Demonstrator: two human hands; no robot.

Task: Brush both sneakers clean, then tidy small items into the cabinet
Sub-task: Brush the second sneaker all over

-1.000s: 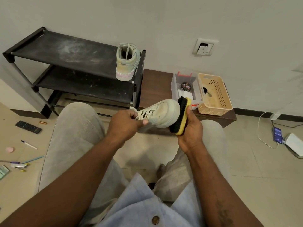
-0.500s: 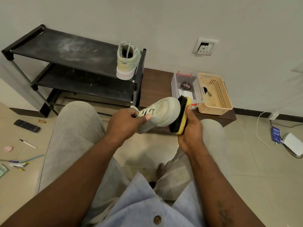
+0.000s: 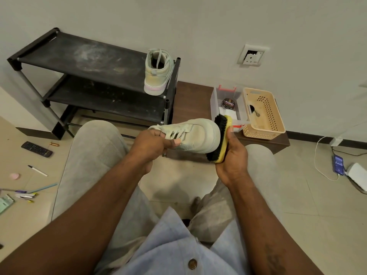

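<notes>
The left hand (image 3: 153,143) grips a sneaker (image 3: 196,135) by its laces. The right hand (image 3: 232,155) clasps a brush (image 3: 220,136), bristles against the toe. The second sneaker (image 3: 157,74) stands on the rack (image 3: 89,56) at 11 o'clock. At 1 o'clock, a tin (image 3: 228,103) reads "Cherry".

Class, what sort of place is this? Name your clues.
Probably a room in a home: a black shoe rack holding a sneaker, a wall socket, and a phone on the tiled floor.
</notes>
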